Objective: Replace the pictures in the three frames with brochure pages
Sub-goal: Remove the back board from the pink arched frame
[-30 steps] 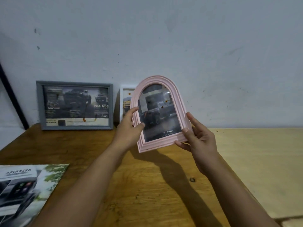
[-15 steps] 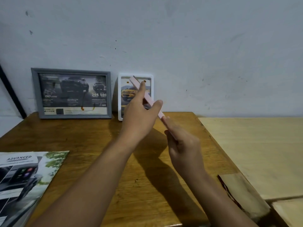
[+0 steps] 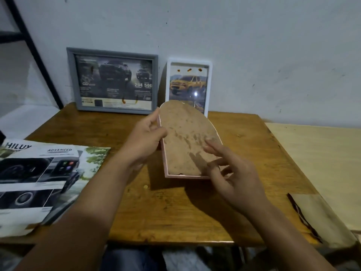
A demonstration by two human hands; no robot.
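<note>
Head view. The left hand (image 3: 145, 138) pinches the left rim of the pink arched frame (image 3: 188, 140), thumb curled over the upper edge and fingers tucked beneath, which keeps the frame lifted above the wooden table (image 3: 175, 208). The right hand (image 3: 233, 174) is spread and relaxed, its straight fingertips (image 3: 210, 144) resting on the frame's brown backing board near the lower right corner; it closes on nothing. The frame is turned face down, backing board toward the camera. Its long axis runs away from the person, the rounded arch end pointing toward the wall and the flat base edge nearest the person, with the whole frame tilted slightly so the arch end sits higher. Both forearms reach in from the lower edge and converge on the frame from either side; the left palm faces right, the right hand is seen from the back with its fingers fanned.

Behind the frame, two further frames stand upright against the wall at the table's back edge: a grey landscape frame (image 3: 112, 81) showing a dark truck page, and just beside it a white portrait frame (image 3: 188, 85) showing a yellow truck, its lower part overlapped by the arch end. A brochure (image 3: 42, 178) lies open and flat on the table's left side, well apart from the hands.
</note>
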